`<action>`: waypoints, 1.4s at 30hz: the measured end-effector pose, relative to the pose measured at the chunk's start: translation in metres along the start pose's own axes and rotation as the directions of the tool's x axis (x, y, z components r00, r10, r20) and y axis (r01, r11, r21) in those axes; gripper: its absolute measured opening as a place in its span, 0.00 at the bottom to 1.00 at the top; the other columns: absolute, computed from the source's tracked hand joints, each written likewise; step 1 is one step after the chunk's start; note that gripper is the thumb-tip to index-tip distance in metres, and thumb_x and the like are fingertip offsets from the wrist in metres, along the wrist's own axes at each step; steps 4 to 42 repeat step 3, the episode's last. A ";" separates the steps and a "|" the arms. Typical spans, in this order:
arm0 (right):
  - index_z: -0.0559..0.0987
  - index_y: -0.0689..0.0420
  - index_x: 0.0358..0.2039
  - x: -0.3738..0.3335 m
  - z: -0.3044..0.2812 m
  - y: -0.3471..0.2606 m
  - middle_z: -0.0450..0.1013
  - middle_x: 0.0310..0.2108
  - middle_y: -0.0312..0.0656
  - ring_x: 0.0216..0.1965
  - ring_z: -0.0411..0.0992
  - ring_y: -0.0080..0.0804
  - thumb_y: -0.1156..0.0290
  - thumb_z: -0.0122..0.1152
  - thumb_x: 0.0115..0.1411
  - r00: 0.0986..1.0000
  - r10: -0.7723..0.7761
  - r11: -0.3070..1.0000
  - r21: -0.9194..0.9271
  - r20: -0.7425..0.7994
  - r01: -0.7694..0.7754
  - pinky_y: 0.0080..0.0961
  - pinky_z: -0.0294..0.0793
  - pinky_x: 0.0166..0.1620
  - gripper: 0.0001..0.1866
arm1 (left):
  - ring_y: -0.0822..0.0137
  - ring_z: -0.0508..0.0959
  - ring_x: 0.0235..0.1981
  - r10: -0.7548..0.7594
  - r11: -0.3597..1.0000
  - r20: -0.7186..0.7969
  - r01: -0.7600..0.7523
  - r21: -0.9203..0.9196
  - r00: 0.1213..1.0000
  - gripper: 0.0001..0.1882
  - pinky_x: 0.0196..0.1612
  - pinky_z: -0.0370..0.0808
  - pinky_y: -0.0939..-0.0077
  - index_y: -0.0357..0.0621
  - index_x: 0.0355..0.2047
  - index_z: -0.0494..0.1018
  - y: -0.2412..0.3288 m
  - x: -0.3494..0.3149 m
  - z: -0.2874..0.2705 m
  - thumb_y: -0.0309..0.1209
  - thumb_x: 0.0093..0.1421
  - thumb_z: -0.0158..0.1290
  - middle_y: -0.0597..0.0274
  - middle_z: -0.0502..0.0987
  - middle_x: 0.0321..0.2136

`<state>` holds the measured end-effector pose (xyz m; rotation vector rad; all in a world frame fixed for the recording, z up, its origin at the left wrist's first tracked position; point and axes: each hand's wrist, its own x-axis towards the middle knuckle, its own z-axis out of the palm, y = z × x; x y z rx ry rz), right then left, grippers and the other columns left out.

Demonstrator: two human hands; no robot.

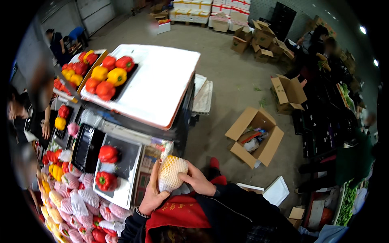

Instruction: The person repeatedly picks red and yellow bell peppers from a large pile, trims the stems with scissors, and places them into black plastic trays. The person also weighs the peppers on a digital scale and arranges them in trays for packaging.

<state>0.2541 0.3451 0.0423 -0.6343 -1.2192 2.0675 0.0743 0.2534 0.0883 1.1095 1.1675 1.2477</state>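
Note:
Between my two hands is a yellow bell pepper (172, 175) in a white foam net sleeve, held in front of my red apron. My left hand (152, 193) grips its left side, fingers upright along the net and thumb low. From the right, my right hand (198, 181) closes on the net with thumb and fingers; some fingertips are hidden behind it. Just left of my hands is a grey weighing platform (126, 170) with two red bell peppers, one upper (108, 154) and one lower (106, 181). An empty black tray (86, 148) stands beside it.
Net-wrapped peppers (83, 200) are heaped at lower left. A white foam lid (158, 81) bears a black tray of red and yellow peppers (106, 91). Open cardboard boxes (265, 156) stand on the floor at right. A co-worker's hand (46, 129) is at far left; other people are farther off.

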 end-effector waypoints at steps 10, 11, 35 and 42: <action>0.55 0.62 0.70 -0.001 -0.065 -0.020 0.63 0.65 0.43 0.67 0.60 0.31 0.72 0.56 0.69 0.993 -0.117 0.988 -0.097 -0.003 0.116 0.30 0.62 0.67 0.34 | 0.54 0.50 0.74 -0.074 0.967 0.056 0.086 -0.240 0.996 0.53 0.73 0.45 0.66 0.42 0.75 0.35 -0.034 0.064 0.031 0.28 0.57 0.56 0.53 0.45 0.74; 0.55 0.62 0.70 -0.001 -0.065 -0.020 0.63 0.65 0.43 0.67 0.60 0.31 0.72 0.56 0.69 0.993 -0.117 0.988 -0.097 -0.003 0.116 0.30 0.62 0.67 0.34 | 0.54 0.50 0.74 -0.074 0.967 0.056 0.086 -0.240 0.996 0.53 0.73 0.45 0.66 0.42 0.75 0.35 -0.034 0.064 0.031 0.28 0.57 0.56 0.53 0.45 0.74; 0.55 0.62 0.70 -0.001 -0.065 -0.020 0.63 0.65 0.43 0.67 0.60 0.31 0.72 0.56 0.69 0.993 -0.117 0.988 -0.097 -0.003 0.116 0.30 0.62 0.67 0.34 | 0.54 0.50 0.74 -0.074 0.967 0.056 0.086 -0.240 0.996 0.53 0.73 0.45 0.66 0.42 0.75 0.35 -0.034 0.064 0.031 0.28 0.57 0.56 0.53 0.45 0.74; 0.55 0.62 0.70 -0.001 -0.065 -0.020 0.63 0.65 0.43 0.67 0.60 0.31 0.72 0.56 0.69 0.993 -0.117 0.988 -0.097 -0.003 0.116 0.30 0.62 0.67 0.34 | 0.54 0.50 0.74 -0.074 0.967 0.056 0.086 -0.240 0.996 0.53 0.73 0.45 0.66 0.42 0.75 0.35 -0.034 0.064 0.031 0.28 0.57 0.56 0.53 0.45 0.74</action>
